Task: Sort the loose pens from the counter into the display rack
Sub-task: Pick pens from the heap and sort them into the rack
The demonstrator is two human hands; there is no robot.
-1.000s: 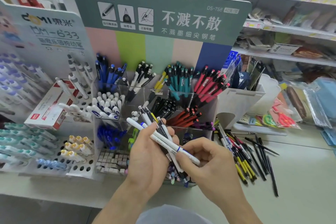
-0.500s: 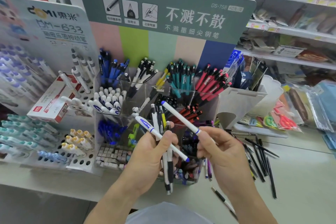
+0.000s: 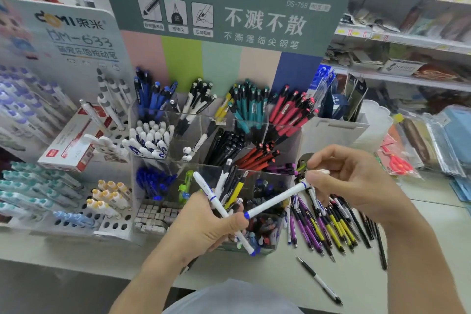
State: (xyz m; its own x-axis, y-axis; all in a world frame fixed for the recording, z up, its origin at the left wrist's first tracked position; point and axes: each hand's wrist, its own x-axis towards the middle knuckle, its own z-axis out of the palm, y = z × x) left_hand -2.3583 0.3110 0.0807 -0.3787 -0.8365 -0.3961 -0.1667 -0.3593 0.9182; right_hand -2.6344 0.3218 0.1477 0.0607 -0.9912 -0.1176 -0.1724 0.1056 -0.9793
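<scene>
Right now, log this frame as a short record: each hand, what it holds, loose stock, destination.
left hand: grips a bundle of mixed pens
right hand: pinches one white pen by its end
loose pens: piled on the counter, right of the rack
display rack: clear compartments, pens grouped by colour
</scene>
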